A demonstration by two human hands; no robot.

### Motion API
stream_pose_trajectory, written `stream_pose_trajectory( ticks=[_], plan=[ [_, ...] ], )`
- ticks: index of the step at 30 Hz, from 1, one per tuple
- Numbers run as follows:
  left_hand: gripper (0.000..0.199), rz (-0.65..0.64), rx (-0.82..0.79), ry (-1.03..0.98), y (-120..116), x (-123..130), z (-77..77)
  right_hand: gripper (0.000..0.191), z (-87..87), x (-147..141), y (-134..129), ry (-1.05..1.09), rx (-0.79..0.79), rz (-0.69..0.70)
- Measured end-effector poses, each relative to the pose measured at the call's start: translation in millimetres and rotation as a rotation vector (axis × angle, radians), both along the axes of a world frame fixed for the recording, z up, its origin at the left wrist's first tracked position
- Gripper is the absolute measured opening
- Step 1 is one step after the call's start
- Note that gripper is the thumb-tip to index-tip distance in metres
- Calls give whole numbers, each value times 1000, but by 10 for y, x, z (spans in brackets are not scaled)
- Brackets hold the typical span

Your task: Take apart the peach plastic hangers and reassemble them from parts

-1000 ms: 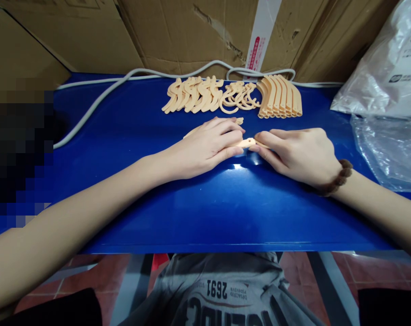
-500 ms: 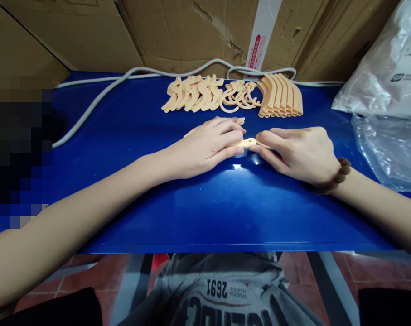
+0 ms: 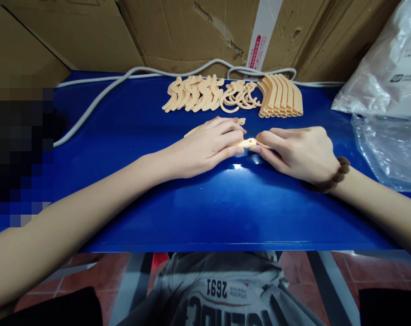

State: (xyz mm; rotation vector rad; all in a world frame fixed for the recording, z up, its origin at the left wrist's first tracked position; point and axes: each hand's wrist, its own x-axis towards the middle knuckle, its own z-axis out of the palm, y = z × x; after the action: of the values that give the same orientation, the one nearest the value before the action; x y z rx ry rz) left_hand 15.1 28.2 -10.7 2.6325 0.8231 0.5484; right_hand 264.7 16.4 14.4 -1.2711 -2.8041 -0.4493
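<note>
My left hand is closed on a beige plastic hanger piece; its end, with a small round hole, sticks out past the thumb and fingertips. My right hand, with a brown band at the wrist, pinches a thin beige hanger piece that meets this end. Fingers hide most of both pieces. Another beige part shows just beyond my left fingers, largely covered by the hand. Behind my hands lie curved beige hanger pieces, hanger hooks and a row of hollow hanger arms.
A blue table carries everything. Along its back runs a white cable before cardboard boxes. Clear plastic bags stand at the right. The table's front edge is close to my body.
</note>
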Motion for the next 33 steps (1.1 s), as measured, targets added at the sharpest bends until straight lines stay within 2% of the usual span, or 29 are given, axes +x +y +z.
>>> stream_pose_trajectory(
  ticks=[4, 12, 20, 33],
  plan=[
    [46, 0, 7, -4, 7, 1, -10, 67, -18, 12, 16, 10, 36, 29],
    [42, 5, 10, -18, 10, 1, -14, 66, -36, 26, 38, 59, 4, 55],
    [43, 0, 8, -2, 3, 2, -3, 69, -31, 33, 41, -29, 82, 60],
    [45, -18, 21, 0, 11, -10, -27, 65, -28, 30, 37, -28, 121, 106]
  ],
)
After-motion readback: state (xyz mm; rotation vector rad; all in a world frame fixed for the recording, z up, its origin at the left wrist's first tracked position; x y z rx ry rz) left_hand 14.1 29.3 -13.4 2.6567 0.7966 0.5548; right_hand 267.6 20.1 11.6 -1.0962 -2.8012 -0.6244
